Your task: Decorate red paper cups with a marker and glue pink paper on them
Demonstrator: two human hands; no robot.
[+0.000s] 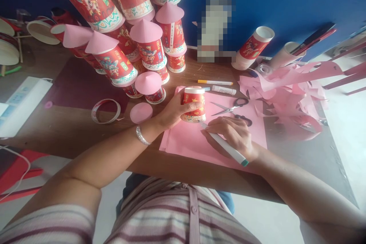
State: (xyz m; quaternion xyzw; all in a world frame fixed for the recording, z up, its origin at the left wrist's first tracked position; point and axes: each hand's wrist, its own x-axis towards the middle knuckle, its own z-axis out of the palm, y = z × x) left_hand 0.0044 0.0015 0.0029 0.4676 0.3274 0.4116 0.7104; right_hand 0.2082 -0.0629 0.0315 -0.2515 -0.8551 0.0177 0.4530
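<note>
I've got the left hand (pixel 174 110) angled up and inward at mid-frame, fingers curved about the red cup (pixel 192 101), thumb across its front; the ones behind are hidden from me. And just right of centre, my right hand (pixel 233 133), low and curled, fingers pinching the marker (pixel 228 150), tip right at the cup's patterned lower band, though contact I can't make out. Now the room: bare counter (pixel 71 141) around the white ring (pixel 117 112) at left. The front edge slants under both forearms (pixel 122 148), close in. Pink sheets (pixel 185 141) lie below the hands, middle of the frame. Open scissors (pixel 228 109) sit just beyond the right hand, tight there, and pink scraps (pixel 294 95) crowd the upper right.
</note>
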